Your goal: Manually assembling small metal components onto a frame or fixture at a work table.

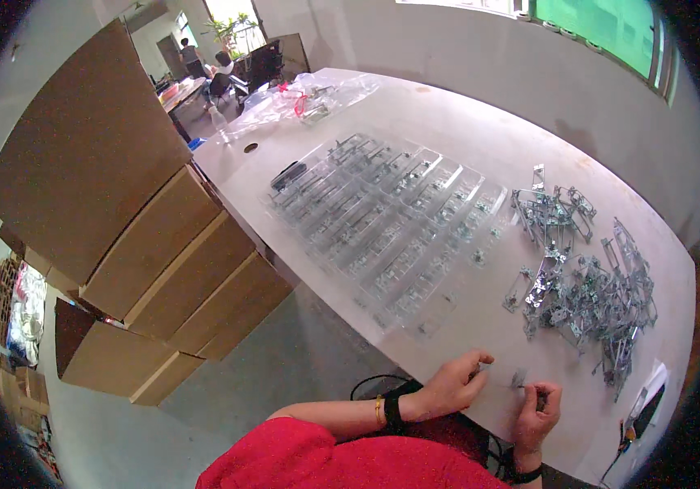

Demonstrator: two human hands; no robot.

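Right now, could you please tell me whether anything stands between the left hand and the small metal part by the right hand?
Nothing visible does: only a gap over the table separates the left hand from the metal part by the right hand.

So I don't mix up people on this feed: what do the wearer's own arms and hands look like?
The left hand and right hand are ungloved. The left has a black wristband and a thin gold-coloured bracelet; the right has a second black wristband. A short red sleeve leaves the left forearm bare; no right sleeve is discernible.
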